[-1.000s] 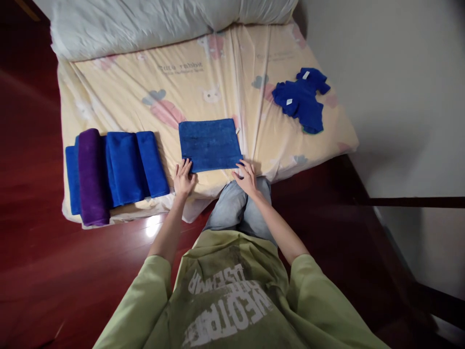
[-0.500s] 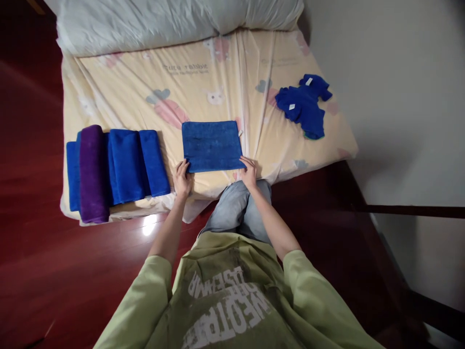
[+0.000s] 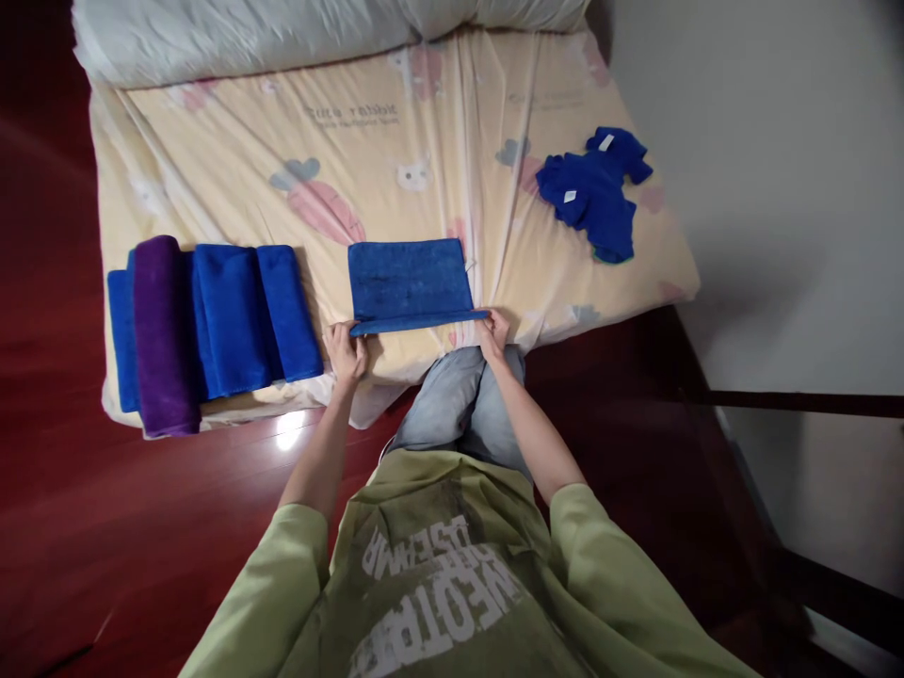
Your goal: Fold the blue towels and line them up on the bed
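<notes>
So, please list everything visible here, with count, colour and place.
Sheet: one, printed pale yellow, centre
Spread cloth: one, blue, front centre, near edge folded up
Folded cloths: at least three, blue, sheet's left
Long cloth: one, purple, among folded cloths
Crumpled fabric: count unclear, blue, sheet's right
Bedding: one bundle, pale grey, sheet's far side
Floor: one, dark red, left and right
Wall: one, grey, right
Shirt: one, green, bottom centre
Jeans: one pair, faded blue, above shirt
Left hand: one, bare, spread cloth's left
Right hand: one, bare, spread cloth's right
</notes>
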Available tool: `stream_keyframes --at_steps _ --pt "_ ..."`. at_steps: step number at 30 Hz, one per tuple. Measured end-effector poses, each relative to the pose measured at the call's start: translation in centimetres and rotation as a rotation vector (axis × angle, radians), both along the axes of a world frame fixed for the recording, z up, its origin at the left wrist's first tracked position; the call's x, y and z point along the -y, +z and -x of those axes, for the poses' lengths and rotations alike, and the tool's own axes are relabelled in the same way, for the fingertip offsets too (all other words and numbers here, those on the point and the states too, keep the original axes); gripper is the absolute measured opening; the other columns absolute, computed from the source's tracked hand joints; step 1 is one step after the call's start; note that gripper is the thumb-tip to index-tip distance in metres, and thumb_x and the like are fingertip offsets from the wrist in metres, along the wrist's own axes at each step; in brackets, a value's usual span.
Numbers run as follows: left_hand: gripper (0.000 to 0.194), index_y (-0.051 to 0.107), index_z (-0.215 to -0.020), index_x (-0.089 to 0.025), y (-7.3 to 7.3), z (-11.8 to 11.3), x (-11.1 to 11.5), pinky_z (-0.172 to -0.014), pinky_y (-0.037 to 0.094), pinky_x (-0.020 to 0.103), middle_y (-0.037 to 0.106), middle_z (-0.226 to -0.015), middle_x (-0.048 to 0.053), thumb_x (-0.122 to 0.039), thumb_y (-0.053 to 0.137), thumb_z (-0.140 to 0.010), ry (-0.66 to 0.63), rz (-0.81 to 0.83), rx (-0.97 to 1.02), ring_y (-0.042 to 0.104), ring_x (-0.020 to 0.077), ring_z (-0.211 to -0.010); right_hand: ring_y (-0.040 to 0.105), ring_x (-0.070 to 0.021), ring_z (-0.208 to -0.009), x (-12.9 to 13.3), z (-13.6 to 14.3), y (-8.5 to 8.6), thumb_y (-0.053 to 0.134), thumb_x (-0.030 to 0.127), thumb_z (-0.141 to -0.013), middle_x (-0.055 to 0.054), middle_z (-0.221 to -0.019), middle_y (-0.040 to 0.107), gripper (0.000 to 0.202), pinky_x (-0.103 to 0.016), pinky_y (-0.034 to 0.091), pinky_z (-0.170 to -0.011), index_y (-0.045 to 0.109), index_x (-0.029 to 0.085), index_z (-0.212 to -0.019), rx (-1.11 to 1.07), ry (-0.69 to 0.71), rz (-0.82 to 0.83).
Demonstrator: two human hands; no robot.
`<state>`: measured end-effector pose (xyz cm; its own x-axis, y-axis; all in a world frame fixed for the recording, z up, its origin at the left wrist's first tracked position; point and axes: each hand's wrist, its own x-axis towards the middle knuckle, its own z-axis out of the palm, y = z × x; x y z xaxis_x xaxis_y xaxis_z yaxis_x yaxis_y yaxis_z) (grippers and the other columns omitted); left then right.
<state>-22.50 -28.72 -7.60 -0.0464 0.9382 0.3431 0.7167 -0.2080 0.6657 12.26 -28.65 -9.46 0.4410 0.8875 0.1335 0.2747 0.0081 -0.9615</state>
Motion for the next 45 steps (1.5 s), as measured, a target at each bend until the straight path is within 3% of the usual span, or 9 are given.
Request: stream_keyframes --at_steps 9,15,20,26,36,41,45 --pt "0.023 0.063 -0.114 -0.022 0.0 -0.4 -0.6 -0.11 0.037 0.049 0.067 -0.113 0.011 -0.03 0.051 -0.096 0.062 0.069 -0.009 0.053 0.0314 -0.117 0.069 -0.0237 -0.091 -0.8 -0.3 1.1 0.074 0.051 -0.074 -0.008 -0.092 0.072 0.036 -0.038 0.057 -0.09 0.068 0.019 -0.09 -0.122 0.079 0.039" --pt "0.026 0.063 -0.106 -0.021 -0.9 -0.1 -0.9 -0.102 0.044 0.046 0.065 -0.101 0.011 -0.041 0.047 -0.101 0.097 0.058 -0.005 0.058 0.0289 -0.107 0.062 -0.018 -0.073 -1.1 -0.6 0.8 0.074 0.065 -0.073 -0.001 -0.074 0.064 0.047 -0.03 0.054 -0.072 0.066 0.019 -0.08 -0.109 0.016 0.084" --pt "0.038 0.063 -0.11 -0.02 -1.2 -0.2 -0.9 -0.095 0.048 0.041 0.065 -0.101 0.012 -0.047 0.038 -0.105 0.116 0.048 0.031 0.062 0.026 -0.1 0.059 -0.0168 -0.07 -1.2 -0.6 0.8 0.07 0.069 -0.077 0.0 -0.072 0.062 0.05 -0.029 0.052 -0.068 0.067 0.019 -0.078 -0.078 0.007 0.091" --pt "0.04 0.059 -0.126 -0.018 -0.8 -0.7 -0.8 -0.096 0.049 0.038 0.067 -0.099 0.01 -0.047 0.046 -0.103 0.171 0.079 0.088 0.065 0.0239 -0.097 0.058 -0.0158 -0.066 -1.1 -0.2 0.7 0.074 0.067 -0.076 0.0 -0.07 0.063 0.049 -0.029 0.052 -0.067 0.068 0.018 -0.076 -0.065 -0.009 0.043" --pt "0.033 0.058 -0.123 -0.019 -0.8 -0.8 -0.8 -0.098 0.049 0.039 0.066 -0.1 0.01 -0.04 0.046 -0.101 0.173 0.069 0.065 0.064 0.025 -0.1 0.063 -0.0189 -0.068 -1.1 0.2 1.0 0.076 0.07 -0.073 -0.004 -0.071 0.068 0.053 -0.032 0.056 -0.069 0.069 0.018 -0.076 -0.059 -0.044 0.039" --pt "0.031 0.057 -0.123 -0.02 -0.6 -0.8 -0.7 -0.101 0.048 0.041 0.063 -0.101 0.011 -0.037 0.045 -0.1 0.171 0.077 0.083 0.063 0.026 -0.104 0.064 -0.0188 -0.076 -1.4 -0.1 0.8 0.072 0.071 -0.077 -0.004 -0.082 0.068 0.056 -0.03 0.056 -0.072 0.07 0.018 -0.095 -0.053 -0.078 0.039" --pt "0.034 0.058 -0.125 -0.019 -0.6 -0.6 0.0 -0.109 0.044 0.045 0.057 -0.123 0.017 -0.034 0.049 -0.097 0.144 0.006 0.049 0.056 0.029 -0.124 0.065 -0.0187 -0.087 -1.5 -0.7 0.7 0.066 0.069 -0.083 -0.007 -0.098 0.066 0.058 -0.029 0.057 -0.077 0.065 0.019 -0.111 -0.057 -0.089 0.049"
